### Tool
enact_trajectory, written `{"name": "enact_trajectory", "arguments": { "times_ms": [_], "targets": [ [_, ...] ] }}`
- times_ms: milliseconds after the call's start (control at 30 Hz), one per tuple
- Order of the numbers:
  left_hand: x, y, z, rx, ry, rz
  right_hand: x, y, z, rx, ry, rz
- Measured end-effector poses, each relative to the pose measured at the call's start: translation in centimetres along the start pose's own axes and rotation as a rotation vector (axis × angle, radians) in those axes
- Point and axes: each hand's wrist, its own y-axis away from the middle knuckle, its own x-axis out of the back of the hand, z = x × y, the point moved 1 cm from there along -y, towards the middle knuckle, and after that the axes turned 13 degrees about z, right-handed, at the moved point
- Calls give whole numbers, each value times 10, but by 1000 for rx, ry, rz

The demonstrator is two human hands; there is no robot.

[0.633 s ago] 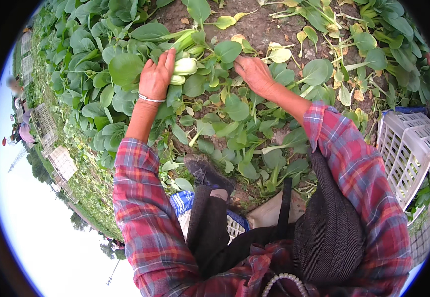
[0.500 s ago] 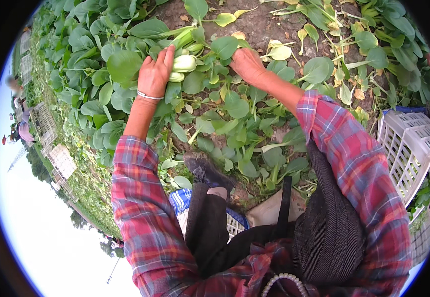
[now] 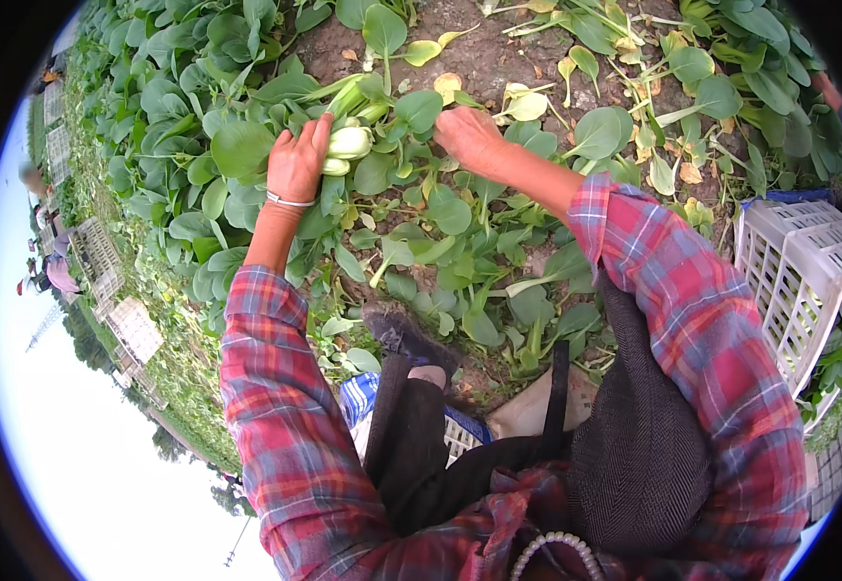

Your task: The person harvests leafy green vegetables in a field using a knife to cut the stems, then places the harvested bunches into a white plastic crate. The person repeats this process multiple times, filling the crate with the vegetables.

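Note:
My left hand [image 3: 297,167] is closed round a bunch of bok choy [image 3: 348,142], its pale green bases showing beside the fingers and its leaves spreading to the left and away from me. To the right of that bunch, my right hand [image 3: 466,137] is closed, with its fingertips turned down and hidden. A round green leaf [image 3: 418,110] lies right by its knuckles. What these fingers hold, if anything, does not show. Cut leaves and small greens [image 3: 450,211] cover the soil below both hands.
Dense rows of leafy greens [image 3: 164,107] stand at the left. Yellowed leaves [image 3: 525,103] litter the bare soil [image 3: 498,48]. A white plastic crate [image 3: 794,252] with greens stands at the right. My shoe [image 3: 409,334] is near the plants. Other people [image 3: 58,261] are far left.
My right hand has shifted slightly left, toward the bok choy, and its fingers are more curled. My left hand keeps its hold on the bunch. The whole view has shifted a little.

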Motion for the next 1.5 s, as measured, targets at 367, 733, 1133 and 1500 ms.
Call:
{"name": "enact_trajectory", "arguments": {
  "times_ms": [367, 733, 1133, 1500],
  "targets": [
    [36, -2, 5, 125, 86, 32, 24, 72, 12, -111, -269, -183],
    [75, -9, -4, 832, 740, 311, 67, 6, -18, -216, -857, 151],
    [145, 10, 63, 1118, 1247, 178, 146, 27, -91, -222, -1119, -100],
    [296, 82, 119, 1270, 1634, 323, 273, 96, -215, 175, -632, -266]
  ]
}}
